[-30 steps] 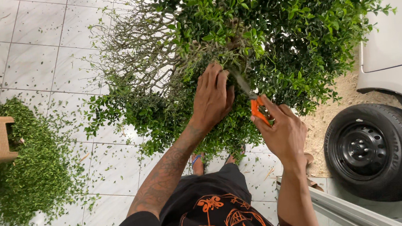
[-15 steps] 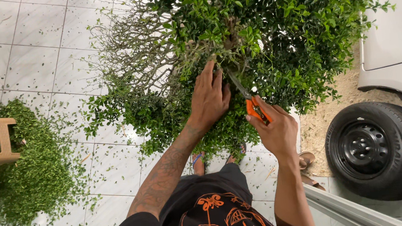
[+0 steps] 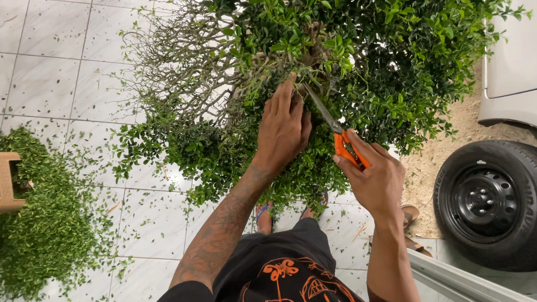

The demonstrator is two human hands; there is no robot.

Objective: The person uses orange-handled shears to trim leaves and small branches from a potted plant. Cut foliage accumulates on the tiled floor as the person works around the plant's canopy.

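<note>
Bush (image 3: 362,37) between clippings pile (image 3: 33,226) and, seemingly close, car wheel (image 3: 493,205).

dense bush (image 3: 364,50) foliage and bare twigs (image 3: 187,60) crowd the hands; open tiled floor (image 3: 24,69) lies left, car wheel (image 3: 493,205) right.

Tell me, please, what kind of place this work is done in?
Probably a tiled home yard or carport. It shows a pale tiled floor, a parked car's wheel beside a sandy strip, and a bushy shrub with a pile of clippings.
</note>
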